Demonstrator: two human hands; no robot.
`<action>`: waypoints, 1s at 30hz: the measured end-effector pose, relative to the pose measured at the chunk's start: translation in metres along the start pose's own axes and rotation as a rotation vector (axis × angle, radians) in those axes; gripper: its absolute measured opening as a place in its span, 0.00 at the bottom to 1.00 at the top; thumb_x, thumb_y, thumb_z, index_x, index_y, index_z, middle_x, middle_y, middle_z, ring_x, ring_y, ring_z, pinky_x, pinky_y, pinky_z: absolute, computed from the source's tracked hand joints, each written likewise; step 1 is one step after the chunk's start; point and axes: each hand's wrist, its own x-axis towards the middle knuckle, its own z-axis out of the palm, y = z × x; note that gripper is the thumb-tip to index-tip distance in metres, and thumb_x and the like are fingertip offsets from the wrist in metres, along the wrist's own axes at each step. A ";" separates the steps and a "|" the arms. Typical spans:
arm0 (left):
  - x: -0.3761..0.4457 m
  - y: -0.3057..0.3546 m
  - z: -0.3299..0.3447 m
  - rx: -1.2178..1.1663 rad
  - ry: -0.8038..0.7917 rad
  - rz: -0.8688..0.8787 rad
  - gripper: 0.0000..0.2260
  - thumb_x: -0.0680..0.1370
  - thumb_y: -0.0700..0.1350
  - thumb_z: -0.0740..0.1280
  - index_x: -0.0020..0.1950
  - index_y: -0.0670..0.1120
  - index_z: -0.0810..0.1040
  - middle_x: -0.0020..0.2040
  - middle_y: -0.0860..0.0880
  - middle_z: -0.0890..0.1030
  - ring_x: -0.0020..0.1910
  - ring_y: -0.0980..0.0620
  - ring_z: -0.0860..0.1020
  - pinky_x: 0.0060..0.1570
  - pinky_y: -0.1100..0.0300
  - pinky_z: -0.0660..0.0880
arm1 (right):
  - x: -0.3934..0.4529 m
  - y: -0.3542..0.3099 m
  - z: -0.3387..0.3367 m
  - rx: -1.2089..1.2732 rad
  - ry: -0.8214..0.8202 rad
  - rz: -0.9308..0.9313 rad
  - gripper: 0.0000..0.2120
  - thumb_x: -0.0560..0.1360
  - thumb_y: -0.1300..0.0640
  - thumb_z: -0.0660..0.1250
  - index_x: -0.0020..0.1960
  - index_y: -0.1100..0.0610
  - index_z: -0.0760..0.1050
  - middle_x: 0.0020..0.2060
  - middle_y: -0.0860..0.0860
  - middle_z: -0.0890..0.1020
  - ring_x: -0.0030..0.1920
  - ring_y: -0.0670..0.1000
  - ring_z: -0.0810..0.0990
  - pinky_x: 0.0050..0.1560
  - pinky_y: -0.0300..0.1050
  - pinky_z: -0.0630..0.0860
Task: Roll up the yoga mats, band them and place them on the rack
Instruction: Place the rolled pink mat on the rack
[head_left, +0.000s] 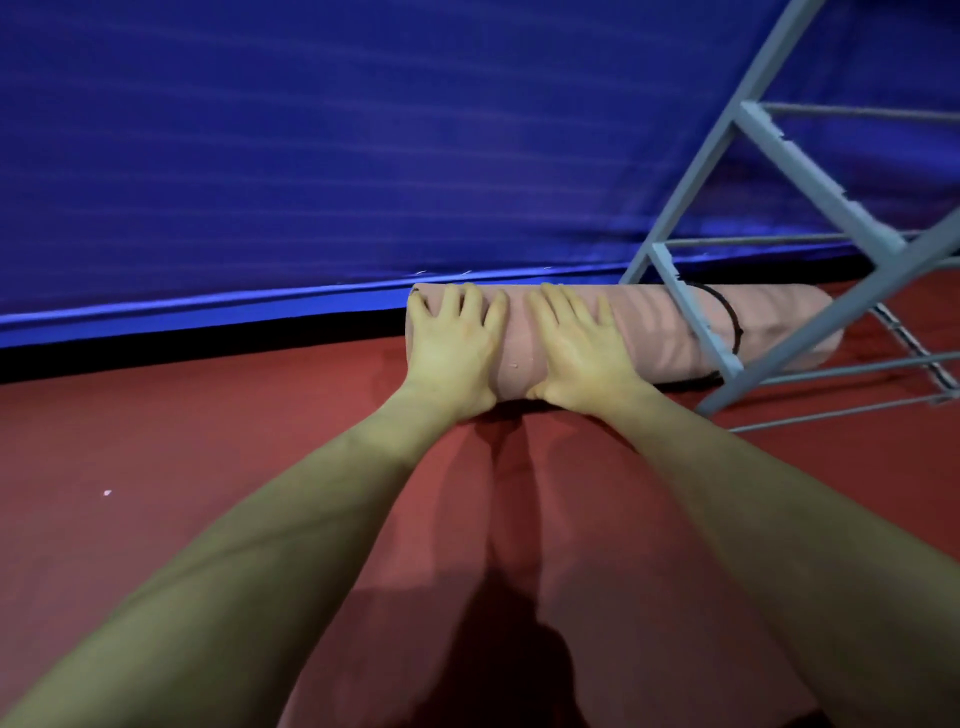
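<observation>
Left hand (453, 349), right hand (581, 348), rack-crossed mat (649, 327)

Pink mat (649, 327), black band (730, 317), red floor (208, 441).

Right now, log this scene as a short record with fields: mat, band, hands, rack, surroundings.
mat: pink rolled foam yoga mat, lying on the red floor
band: thin black elastic band looped round the mat's right part
left hand: left hand flat on the roll near its left end, fingers spread
right hand: right hand flat beside it
rack: grey metal rack stands over the mat's right end
behind: blue padded mat
</observation>
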 end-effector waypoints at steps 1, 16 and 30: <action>0.006 0.012 0.000 -0.021 -0.008 0.019 0.41 0.59 0.61 0.74 0.66 0.43 0.70 0.56 0.42 0.74 0.53 0.41 0.72 0.53 0.40 0.68 | -0.005 0.010 0.002 0.002 0.002 0.023 0.50 0.64 0.45 0.75 0.76 0.57 0.52 0.75 0.53 0.58 0.75 0.54 0.56 0.71 0.64 0.56; 0.045 0.030 0.004 -0.122 -0.265 0.037 0.48 0.59 0.68 0.72 0.72 0.48 0.60 0.65 0.45 0.68 0.63 0.42 0.64 0.59 0.45 0.62 | -0.014 0.064 0.019 0.047 0.034 0.608 0.32 0.77 0.46 0.58 0.74 0.62 0.57 0.72 0.71 0.56 0.71 0.68 0.58 0.72 0.59 0.51; 0.027 0.016 0.006 -0.164 -0.138 0.021 0.48 0.58 0.64 0.75 0.72 0.47 0.62 0.63 0.42 0.70 0.51 0.40 0.72 0.51 0.50 0.68 | -0.011 0.063 -0.003 0.295 0.101 0.767 0.21 0.73 0.54 0.64 0.63 0.61 0.71 0.60 0.61 0.68 0.62 0.63 0.66 0.64 0.53 0.58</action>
